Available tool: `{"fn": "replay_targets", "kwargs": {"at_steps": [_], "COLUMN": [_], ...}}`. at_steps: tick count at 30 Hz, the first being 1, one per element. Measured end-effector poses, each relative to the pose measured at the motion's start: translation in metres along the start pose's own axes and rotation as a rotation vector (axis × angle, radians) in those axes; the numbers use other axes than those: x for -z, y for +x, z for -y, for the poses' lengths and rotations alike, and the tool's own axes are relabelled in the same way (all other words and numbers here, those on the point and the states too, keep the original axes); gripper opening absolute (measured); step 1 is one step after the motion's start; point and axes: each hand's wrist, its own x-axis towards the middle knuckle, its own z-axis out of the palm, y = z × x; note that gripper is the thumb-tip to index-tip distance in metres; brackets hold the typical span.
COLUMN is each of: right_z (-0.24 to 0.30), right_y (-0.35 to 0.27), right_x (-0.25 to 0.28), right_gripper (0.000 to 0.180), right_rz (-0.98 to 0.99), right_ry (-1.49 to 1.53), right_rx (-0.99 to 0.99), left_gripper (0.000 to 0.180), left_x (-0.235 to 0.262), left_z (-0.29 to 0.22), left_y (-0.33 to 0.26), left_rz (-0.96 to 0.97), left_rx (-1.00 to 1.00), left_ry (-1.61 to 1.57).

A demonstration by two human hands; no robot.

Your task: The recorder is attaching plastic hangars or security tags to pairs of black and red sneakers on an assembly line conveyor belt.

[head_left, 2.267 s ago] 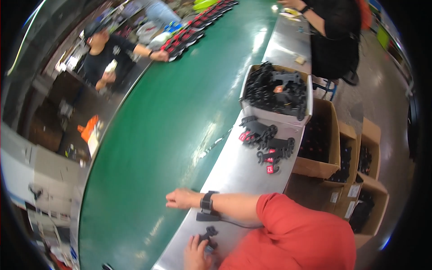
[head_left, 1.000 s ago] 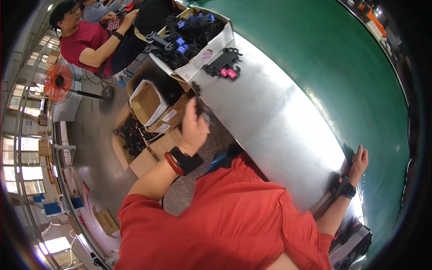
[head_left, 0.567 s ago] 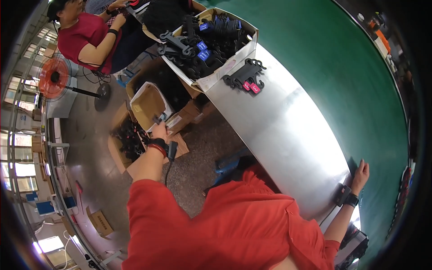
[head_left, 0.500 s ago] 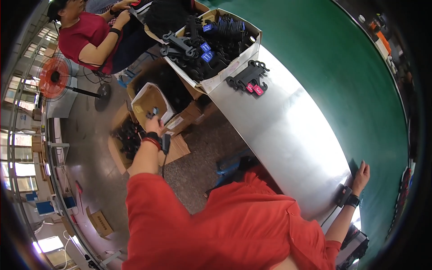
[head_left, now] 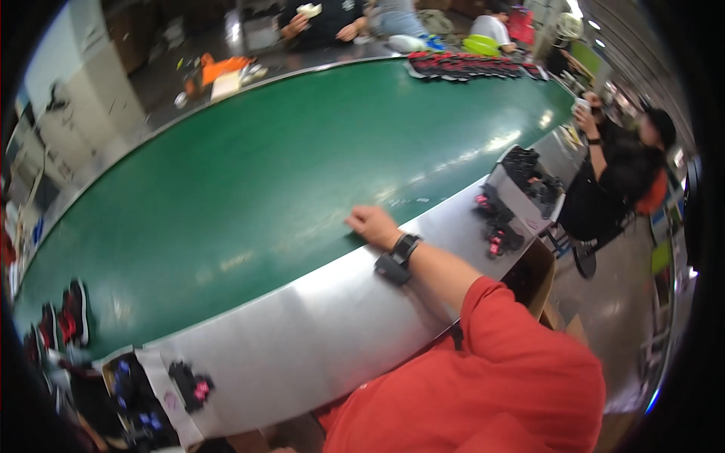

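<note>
View swung; one hand (head_left: pixel 371 225) seemingly rests on belt (head_left: pixel 249 189).

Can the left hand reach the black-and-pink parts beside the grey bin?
Probably yes: left hand rests at the green belt's edge; only bare steel ledge separates it from the black-and-pink parts by the grey bin.

A plain green conveyor belt (head_left: pixel 287 174) runs beside a silver-grey bench (head_left: pixel 317 332), with black-and-pink parts (head_left: pixel 498 230) and a red sleeve (head_left: pixel 498 362).
</note>
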Motion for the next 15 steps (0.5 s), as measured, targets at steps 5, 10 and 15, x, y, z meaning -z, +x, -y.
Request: {"fn": "replay_targets", "kwargs": {"at_steps": [5,10,15], "right_z": [0.002,-0.006,0.000], "right_y": [-0.002,-0.001,-0.003], "right_x": [0.009,0.008,0.005], "right_gripper": [0.030,0.033,0.034], "right_rz": [-0.097,-0.033,0.029], "right_ry": [0.068,0.068,0.118], "right_rx": [0.006,-0.044,-0.006], "left_gripper": [0.024,0.017,0.018], "left_x": [0.054,0.081,0.072], "left_z": [-0.116,-0.241,-0.330], "left_y": [-0.035,-0.022,0.035], "left_rz": [0.168,0.148,-0.060], "left_rx": [-0.323,-0.631,-0.943], "left_ry": [-0.449,-0.581,-0.279]}}
